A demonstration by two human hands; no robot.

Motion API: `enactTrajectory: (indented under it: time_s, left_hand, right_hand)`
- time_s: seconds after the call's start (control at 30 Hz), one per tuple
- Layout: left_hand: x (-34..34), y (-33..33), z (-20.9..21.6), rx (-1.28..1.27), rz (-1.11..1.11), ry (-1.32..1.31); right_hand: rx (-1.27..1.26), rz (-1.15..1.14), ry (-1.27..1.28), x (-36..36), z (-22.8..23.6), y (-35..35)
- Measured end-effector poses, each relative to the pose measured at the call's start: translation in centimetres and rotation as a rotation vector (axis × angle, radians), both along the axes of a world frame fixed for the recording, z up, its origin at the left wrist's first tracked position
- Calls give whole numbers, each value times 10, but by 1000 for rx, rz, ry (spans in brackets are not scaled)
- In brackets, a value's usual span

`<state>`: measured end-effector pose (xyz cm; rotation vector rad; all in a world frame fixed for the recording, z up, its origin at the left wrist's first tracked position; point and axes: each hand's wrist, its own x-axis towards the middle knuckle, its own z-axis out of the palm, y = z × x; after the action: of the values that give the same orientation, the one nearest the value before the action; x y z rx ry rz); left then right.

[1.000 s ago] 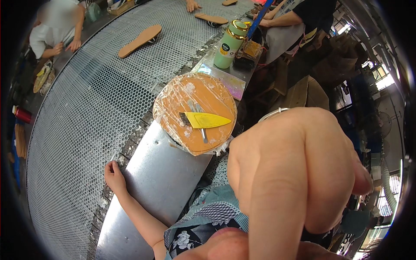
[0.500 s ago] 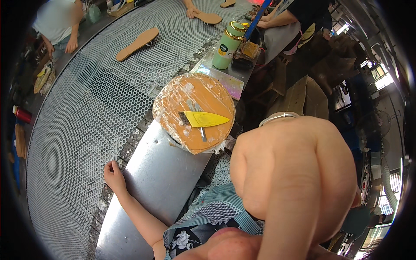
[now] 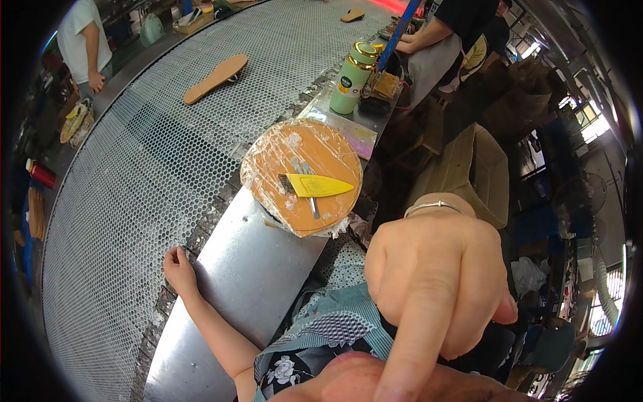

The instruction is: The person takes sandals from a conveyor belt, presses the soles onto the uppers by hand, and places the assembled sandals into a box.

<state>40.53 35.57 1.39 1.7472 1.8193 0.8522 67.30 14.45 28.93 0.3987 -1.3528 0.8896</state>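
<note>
My left hand [image 3: 179, 269] lies at the edge of the mesh belt [image 3: 114, 221], its fingers loosely bent and nothing visible in them. Large and close, my right hand [image 3: 435, 275] is raised with a bracelet at the wrist. One finger stretches towards the lower edge while the others curl in; I see nothing held. Ahead of me is a round tan pad [image 3: 268, 151] wrapped in wrinkled clear plastic. On it lie a yellow-handled brush [image 3: 321, 185] with short dark bristles and a slim metal tool [image 3: 314, 209].
A metal ledge [image 3: 248, 268] runs along the belt. One tan shoe sole [image 3: 218, 77] lies on the mesh, another shoe [image 3: 352, 15] farther off. A green bottle [image 3: 348, 84] stands beyond the pad. An open carton [image 3: 479, 171] is at right. Other people stand at upper left and upper right.
My right hand has drawn back from the camera and looks smaller. Another person's hand and the sole it touched at the top have gone from view. My left hand stays put.
</note>
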Motion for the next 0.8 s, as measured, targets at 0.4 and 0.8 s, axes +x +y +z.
enactTrajectory:
  time_s: [0.4, 0.8]
  left_hand:
    - [13, 2, -11, 43, 32, 39]
    - [33, 5, -6, 28, 56, 154]
  right_hand:
    - [5, -34, -259, 39, -11, -7]
    - [-120, 115, -427, 87, 1, 8]
